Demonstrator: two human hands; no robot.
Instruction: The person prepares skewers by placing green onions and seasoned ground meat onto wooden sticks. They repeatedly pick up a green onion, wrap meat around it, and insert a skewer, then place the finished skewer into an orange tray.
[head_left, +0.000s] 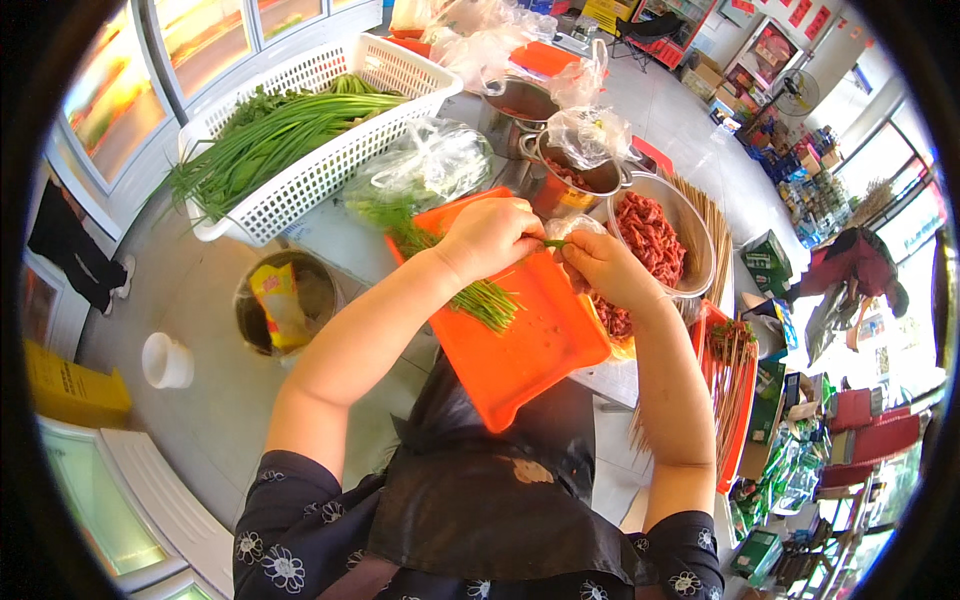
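Note:
Above an orange plastic tray (536, 337), my left hand (495, 234) and my right hand (606, 262) nearly meet. A small green piece, perhaps a rolled or folded stem (555, 244), is pinched between the fingertips of both. Whether a skewer is in the right hand is hidden by its fingers. Under my left forearm, a bundle of thin green herb stems (484, 304) lies in the tray, its leafy end towards the far left. Right of my right hand stands a clear-rimmed bowl (709, 251) of raw red meat strips (651, 236). More meat (611, 319) shows below that wrist.
A white perforated basket (285, 214) holds leafy greens (307, 124). Beside it sits a plastic bag of vegetables (431, 161). Two metal pots (574, 191) stand farther back. Bamboo skewers (709, 217) lie right; filled skewers (731, 367) rest on another orange tray. A bucket (251, 307) is at left.

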